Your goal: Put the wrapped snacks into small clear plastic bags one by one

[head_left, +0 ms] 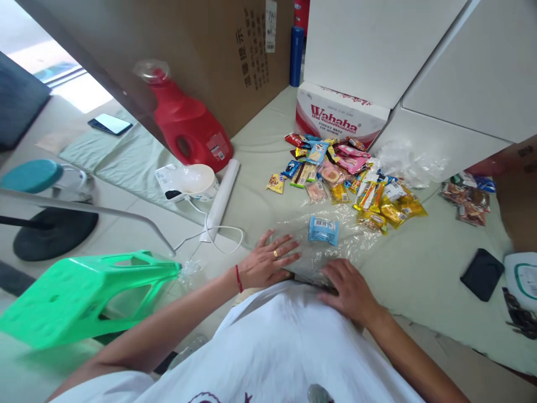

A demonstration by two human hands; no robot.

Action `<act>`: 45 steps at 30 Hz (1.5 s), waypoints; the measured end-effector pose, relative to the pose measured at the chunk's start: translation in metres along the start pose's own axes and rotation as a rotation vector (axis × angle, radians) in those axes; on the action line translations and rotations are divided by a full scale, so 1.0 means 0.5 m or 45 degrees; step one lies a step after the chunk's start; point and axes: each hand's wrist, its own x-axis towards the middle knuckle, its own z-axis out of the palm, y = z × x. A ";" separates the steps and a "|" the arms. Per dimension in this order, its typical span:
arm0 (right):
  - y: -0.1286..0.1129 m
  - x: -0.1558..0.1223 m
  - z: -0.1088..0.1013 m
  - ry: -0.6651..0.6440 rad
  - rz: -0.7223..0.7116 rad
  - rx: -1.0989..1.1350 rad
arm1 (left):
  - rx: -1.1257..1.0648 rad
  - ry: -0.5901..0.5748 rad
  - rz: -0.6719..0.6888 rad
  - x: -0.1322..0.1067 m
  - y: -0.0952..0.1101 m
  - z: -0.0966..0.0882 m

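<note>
My left hand (268, 261), with a ring and a red wrist cord, lies flat with fingers spread on the near left part of a clear plastic bag (351, 238). Close to the bag's near right edge, my right hand (348, 288) rests palm down, fingers stretched and holding nothing. A small blue snack packet (323, 230) lies on the plastic just beyond both hands. Behind it spreads a pile of wrapped snacks (331, 165) in yellow, pink, blue and clear wrappers.
A white Wahaha carton (340, 117) stands behind the snacks. To the left are a red jug (188, 126), a paper cup (201, 182), a white cable (222, 228) and a green stool (79, 294). Brown packets (465, 198) and a black pouch (482, 274) lie right.
</note>
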 end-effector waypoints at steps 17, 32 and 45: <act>0.104 0.179 -0.043 -0.259 0.163 -0.152 | -0.033 -0.072 -0.132 0.128 -0.008 -0.034; 0.038 0.098 0.027 0.089 0.358 -0.029 | 0.024 0.225 -0.471 0.043 -0.021 0.047; 0.080 -0.047 0.010 0.061 0.352 0.527 | -0.599 -0.114 -0.199 0.014 -0.106 -0.022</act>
